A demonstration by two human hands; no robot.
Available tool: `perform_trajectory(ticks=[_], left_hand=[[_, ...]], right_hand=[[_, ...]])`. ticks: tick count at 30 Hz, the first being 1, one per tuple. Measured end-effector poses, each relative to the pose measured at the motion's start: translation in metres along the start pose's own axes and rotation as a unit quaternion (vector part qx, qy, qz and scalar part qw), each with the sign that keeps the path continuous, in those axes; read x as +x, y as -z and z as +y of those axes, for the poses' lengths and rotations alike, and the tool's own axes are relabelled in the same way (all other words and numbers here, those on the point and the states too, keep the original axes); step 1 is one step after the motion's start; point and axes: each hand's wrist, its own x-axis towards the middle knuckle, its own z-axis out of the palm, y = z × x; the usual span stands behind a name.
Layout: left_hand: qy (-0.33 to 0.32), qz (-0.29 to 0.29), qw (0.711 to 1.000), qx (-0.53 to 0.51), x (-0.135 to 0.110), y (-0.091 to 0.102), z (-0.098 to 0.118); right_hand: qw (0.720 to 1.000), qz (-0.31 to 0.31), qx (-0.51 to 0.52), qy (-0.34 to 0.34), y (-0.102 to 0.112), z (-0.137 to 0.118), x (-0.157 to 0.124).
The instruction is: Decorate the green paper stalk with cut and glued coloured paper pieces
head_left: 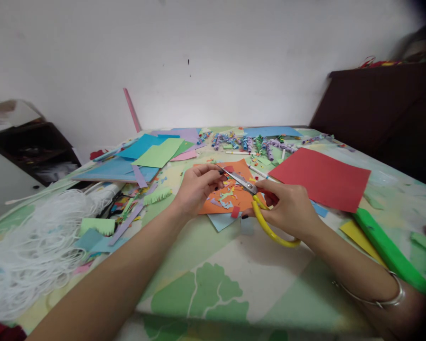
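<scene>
Yellow-handled scissors (pixel 250 185) are in my right hand (pixel 287 208), their blades pointing up and left toward my left hand (pixel 200 184). The fingers of my left hand are pinched together close to the blade tips; whatever they hold is too small to make out. Below both hands lies an orange sheet (pixel 216 207) scattered with small paper scraps (pixel 229 196). A small red paper piece (pixel 235 211) rests at its front edge. A light blue paper piece (pixel 220 222) sticks out from beneath the orange sheet.
A red sheet (pixel 323 177) and a long green object (pixel 390 251) lie at right. Blue and green sheets (pixel 159 152) overlap at back left. White cord (pixel 31 251) is heaped at left. Curled paper pieces (pixel 234 140) and markers (pixel 241 153) lie toward the wall.
</scene>
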Motion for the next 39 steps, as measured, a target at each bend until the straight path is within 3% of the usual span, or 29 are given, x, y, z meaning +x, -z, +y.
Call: perform_trajectory(ticks=[13, 39], left_hand=[[-0.041, 0.007, 0.999, 0.030, 0.0029, 0.0011, -0.0040], [-0.040, 0.006, 0.999, 0.036, 0.0034, 0.0025, -0.0035]], right_hand=[[1.000, 0.004, 0.008, -0.003, -0.0003, -0.0001, -0.0009], [1.000, 0.026, 0.004, 0.006, 0.0007, -0.0022, -0.0005]])
